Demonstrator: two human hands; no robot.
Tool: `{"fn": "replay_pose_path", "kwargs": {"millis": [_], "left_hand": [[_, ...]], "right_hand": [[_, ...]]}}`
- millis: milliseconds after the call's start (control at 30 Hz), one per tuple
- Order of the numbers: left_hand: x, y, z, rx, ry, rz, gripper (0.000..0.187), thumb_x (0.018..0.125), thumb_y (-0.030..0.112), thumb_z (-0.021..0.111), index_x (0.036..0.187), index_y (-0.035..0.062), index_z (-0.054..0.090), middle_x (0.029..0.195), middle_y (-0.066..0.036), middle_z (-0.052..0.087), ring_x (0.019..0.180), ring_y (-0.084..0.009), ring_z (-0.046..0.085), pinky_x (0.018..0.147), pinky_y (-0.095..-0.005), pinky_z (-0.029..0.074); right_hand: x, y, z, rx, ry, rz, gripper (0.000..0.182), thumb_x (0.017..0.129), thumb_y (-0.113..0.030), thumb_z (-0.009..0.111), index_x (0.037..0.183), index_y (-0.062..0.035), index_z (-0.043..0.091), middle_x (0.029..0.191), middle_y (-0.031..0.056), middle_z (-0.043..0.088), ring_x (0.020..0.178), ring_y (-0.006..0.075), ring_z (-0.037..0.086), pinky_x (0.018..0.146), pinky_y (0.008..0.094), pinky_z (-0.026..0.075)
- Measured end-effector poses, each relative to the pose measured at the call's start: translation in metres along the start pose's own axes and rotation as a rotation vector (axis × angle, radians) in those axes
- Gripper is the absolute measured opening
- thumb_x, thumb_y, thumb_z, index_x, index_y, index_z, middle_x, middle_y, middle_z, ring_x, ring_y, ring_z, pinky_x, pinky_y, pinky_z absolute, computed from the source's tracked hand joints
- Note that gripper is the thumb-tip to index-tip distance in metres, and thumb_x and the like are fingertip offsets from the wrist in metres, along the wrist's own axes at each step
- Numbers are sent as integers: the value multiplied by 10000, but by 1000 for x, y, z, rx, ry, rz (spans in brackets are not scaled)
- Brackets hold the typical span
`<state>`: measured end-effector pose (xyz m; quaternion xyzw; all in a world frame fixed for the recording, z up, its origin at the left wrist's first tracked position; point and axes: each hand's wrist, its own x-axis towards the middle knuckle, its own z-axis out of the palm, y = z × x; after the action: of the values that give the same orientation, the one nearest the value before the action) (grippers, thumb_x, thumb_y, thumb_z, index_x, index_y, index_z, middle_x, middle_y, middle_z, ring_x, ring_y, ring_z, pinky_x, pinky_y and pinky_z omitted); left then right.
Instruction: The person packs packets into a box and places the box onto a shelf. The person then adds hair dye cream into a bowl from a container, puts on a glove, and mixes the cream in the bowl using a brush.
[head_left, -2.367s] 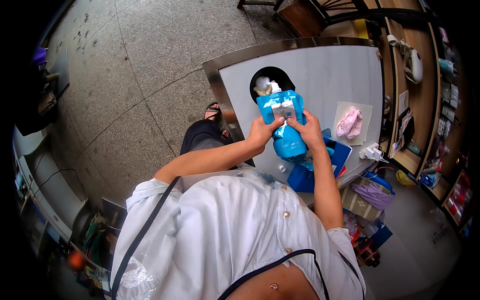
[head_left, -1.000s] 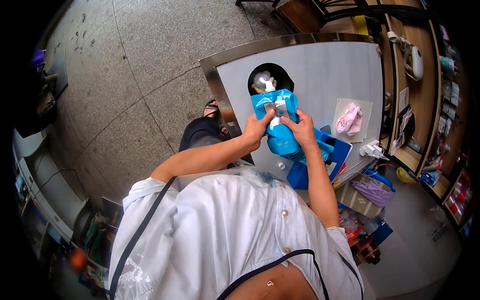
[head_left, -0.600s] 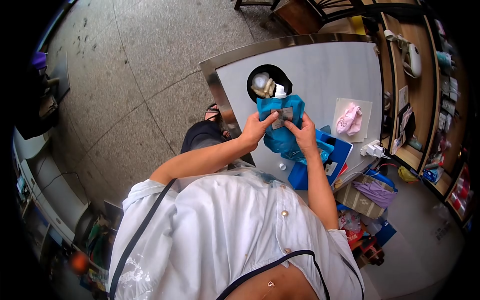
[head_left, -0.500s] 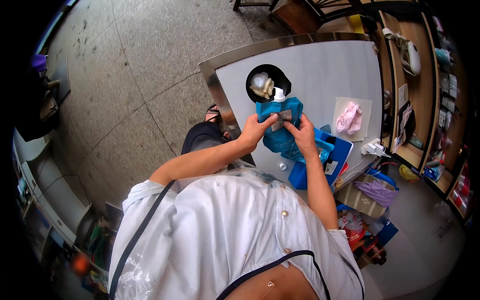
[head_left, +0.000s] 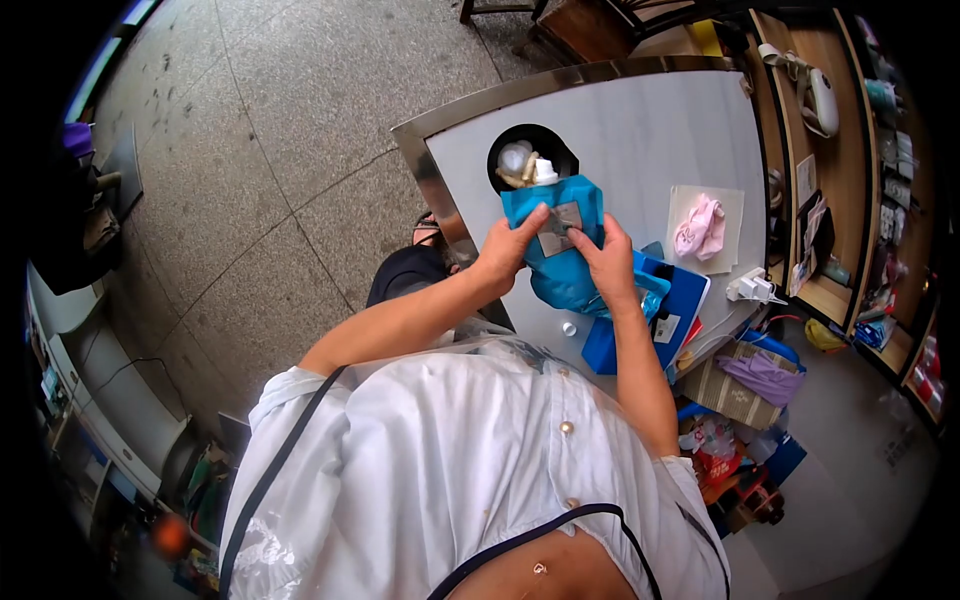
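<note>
Between my two hands is a blue pouch (head_left: 570, 268) with a white spout and a printed label on its face. My left hand (head_left: 506, 248) grips its left side, thumb pressed by the label. On the other side my right hand (head_left: 608, 264) holds it, thumb also on the front. The spout (head_left: 545, 172) points away from me, over the near part of a black bowl (head_left: 562, 146). Inside the bowl are a round whitish thing (head_left: 514, 158) and pale elongated pieces, partly hidden by the spout. A small white cap (head_left: 569, 328) lies on the table near me.
Right of the pouch, a blue box (head_left: 682, 300) lies on the white table (head_left: 640, 120). Beyond it, a pink cloth (head_left: 700, 228) rests on a pale sheet. A white plug adapter (head_left: 752, 287) sits at the right edge, near wooden shelves (head_left: 800, 150). Below stands a bag with purple cloth (head_left: 762, 378).
Both hands have tipped the pouch forward and slightly left. Its spout has moved farther over the bowl and now covers some of the pale pieces.
</note>
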<state>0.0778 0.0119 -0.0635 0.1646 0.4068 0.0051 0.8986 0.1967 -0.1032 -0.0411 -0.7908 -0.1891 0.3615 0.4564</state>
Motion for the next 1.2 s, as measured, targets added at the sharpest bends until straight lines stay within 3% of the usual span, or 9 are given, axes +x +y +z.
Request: {"fn": "replay_pose_path", "kwargs": {"millis": [33, 167, 267, 467, 533, 767, 1067, 1133, 1200], "left_hand": [[9, -1, -7, -12, -8, -68, 571, 771, 486, 661, 1142, 74, 521, 1072, -87, 604, 1003, -220, 579, 861, -412, 460], [22, -11, -19, -47, 44, -203, 634, 776, 524, 634, 1210, 89, 479, 1201, -83, 534, 1083, -264, 529, 907, -489, 413], [23, -16, -21, -53, 48, -197, 633, 770, 523, 642, 1203, 91, 484, 1197, -80, 538, 1079, -256, 532, 897, -468, 420], [17, 0, -9, 7, -21, -83, 649, 751, 521, 665, 1178, 63, 494, 1145, -99, 564, 1027, -243, 560, 878, -434, 437], [26, -9, -14, -20, 7, -97, 658, 745, 525, 669, 1166, 49, 499, 1126, -104, 573, 1016, -245, 563, 880, -431, 436], [26, -19, -19, 11, 48, -169, 667, 739, 530, 671, 1164, 45, 502, 1134, -108, 569, 1032, -245, 555, 880, -436, 437], [30, -6, -14, 5, 69, -194, 706, 759, 563, 629, 1217, 53, 458, 1190, -120, 534, 1057, -278, 547, 895, -503, 419], [33, -9, -18, -19, 29, -227, 745, 775, 584, 590, 1288, 75, 411, 1262, -110, 498, 1137, -281, 500, 963, -531, 352], [32, -9, -20, -7, 62, -247, 745, 773, 572, 602, 1292, 75, 406, 1273, -116, 488, 1152, -283, 489, 967, -537, 345]], "right_hand": [[5, 0, 2, -117, -2, 37, 256, 776, -180, 691, 922, 1, 584, 828, 116, 648, 768, 178, 607, 689, 302, 482], [7, 11, 10, -270, 26, 92, 286, 749, -213, 702, 887, 8, 583, 817, 147, 643, 737, 225, 613, 669, 343, 478], [2, 10, 11, -215, 19, 183, 287, 749, -216, 703, 885, 8, 585, 818, 145, 644, 745, 218, 614, 677, 339, 479], [3, -5, 8, -148, 93, -34, 272, 757, -200, 699, 893, 8, 588, 794, 126, 640, 716, 191, 609, 658, 316, 481], [11, 11, 7, -107, 24, 138, 268, 761, -191, 697, 905, 9, 591, 791, 107, 642, 722, 173, 605, 655, 312, 480], [-2, 12, 8, -54, 18, 186, 246, 773, -186, 694, 925, -14, 605, 835, 79, 655, 742, 141, 603, 682, 286, 494], [15, 22, 8, -240, 27, 197, 282, 760, -215, 700, 891, 8, 588, 804, 117, 631, 729, 175, 593, 651, 309, 477], [15, 24, 7, -285, 11, 180, 273, 772, -167, 699, 960, -1, 589, 844, 74, 634, 725, 127, 590, 632, 273, 498], [11, 22, 10, -147, 20, 233, 304, 750, -230, 707, 882, 13, 582, 817, 126, 624, 740, 183, 578, 673, 316, 470]]}}
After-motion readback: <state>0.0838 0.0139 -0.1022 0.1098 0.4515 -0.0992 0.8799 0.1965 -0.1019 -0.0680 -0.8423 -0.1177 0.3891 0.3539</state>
